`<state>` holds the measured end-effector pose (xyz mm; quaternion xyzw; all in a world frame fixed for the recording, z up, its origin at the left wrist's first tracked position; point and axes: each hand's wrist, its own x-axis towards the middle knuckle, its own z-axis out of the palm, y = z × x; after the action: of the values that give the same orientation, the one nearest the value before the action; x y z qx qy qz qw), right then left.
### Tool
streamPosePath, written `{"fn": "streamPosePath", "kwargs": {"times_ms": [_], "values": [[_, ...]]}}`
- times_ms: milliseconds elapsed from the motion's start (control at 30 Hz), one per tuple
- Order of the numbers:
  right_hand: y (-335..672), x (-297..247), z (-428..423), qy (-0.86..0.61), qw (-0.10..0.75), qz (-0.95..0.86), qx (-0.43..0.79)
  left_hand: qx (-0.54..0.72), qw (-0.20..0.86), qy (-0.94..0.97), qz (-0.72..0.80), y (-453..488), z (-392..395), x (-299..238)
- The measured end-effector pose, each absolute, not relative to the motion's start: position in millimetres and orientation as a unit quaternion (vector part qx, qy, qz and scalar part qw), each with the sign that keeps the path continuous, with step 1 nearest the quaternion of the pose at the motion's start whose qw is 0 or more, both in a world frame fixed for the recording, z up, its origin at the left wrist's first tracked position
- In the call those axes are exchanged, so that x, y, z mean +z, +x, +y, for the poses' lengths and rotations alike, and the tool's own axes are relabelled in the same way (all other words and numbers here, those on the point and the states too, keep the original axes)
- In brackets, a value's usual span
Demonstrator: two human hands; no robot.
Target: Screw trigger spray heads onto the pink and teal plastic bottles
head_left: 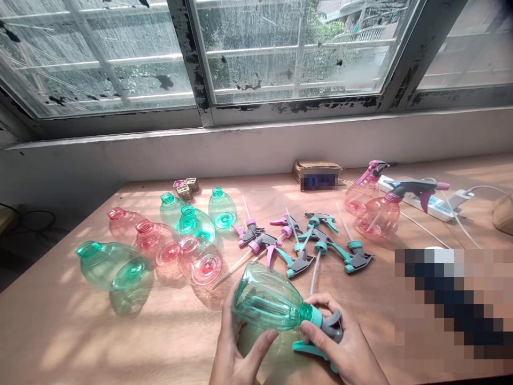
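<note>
My left hand (238,345) cradles the body of a clear teal plastic spray bottle (266,298) from below, with its fingers spread around it. My right hand (340,347) grips the grey-and-teal trigger sprayer head (326,326) where it sits at the bottle's neck. Its fingers wrap over the head, partly hiding it. The sprayer's dip tube is hidden by the tinted plastic and the glare. Just beyond my hands lie several loose trigger sprayers (304,240) with pink or teal parts and long clear tubes.
Several uncapped pink and teal bottles (152,240) lie on the wooden table (80,331). Two pink bottles with sprayers (377,216) stand at the right beside a white power strip (417,198). A cardboard box (316,174) sits against the wall, below a window. A pixelated patch (452,305) covers the right.
</note>
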<state>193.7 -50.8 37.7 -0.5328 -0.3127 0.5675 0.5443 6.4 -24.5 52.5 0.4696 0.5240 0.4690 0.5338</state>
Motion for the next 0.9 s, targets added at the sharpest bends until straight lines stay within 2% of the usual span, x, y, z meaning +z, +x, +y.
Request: {"fn": "streamPosePath", "kwargs": {"times_ms": [900], "values": [[194.7,36.7,-50.3,-0.535,0.536,-0.322,0.569,0.465,0.547,0.471,0.512,5.7,-24.7,50.8]]}}
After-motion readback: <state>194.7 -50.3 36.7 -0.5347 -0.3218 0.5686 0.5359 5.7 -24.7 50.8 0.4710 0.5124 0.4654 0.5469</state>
